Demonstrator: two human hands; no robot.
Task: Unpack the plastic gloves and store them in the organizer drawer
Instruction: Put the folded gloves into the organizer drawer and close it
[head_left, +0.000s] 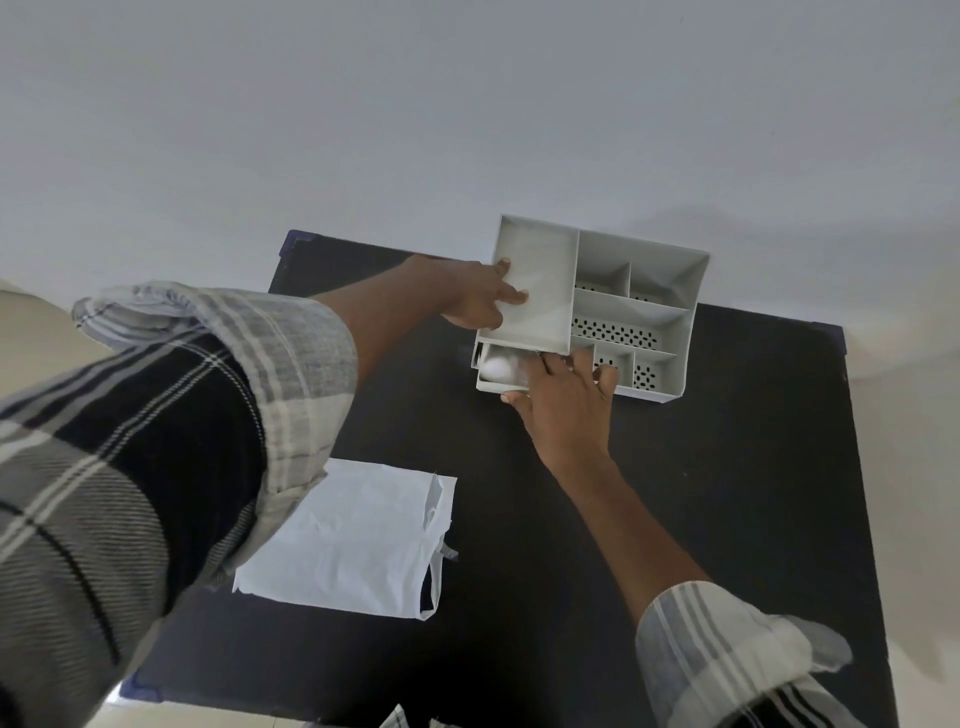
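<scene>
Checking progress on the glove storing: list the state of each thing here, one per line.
Organizer: upright on the black table, top compartments empty.
Drawer: partly open, white gloves inside.
White bag: lying flat on the table.
Left hand: braced on the organizer's side.
Right hand: at the drawer front.

I'm looking down on a black table (701, 493) set against a pale wall, with small blue pieces at its visible corners. At its far edge stands a light grey organizer (631, 312), divided on top into several compartments, some with perforated floors, and its low drawer (496, 382) is drawn partly out toward me at the left. Well apart from it, nearer me and to the left, a flat white plastic bag (358, 540) lies crumpled on the tabletop.
</scene>
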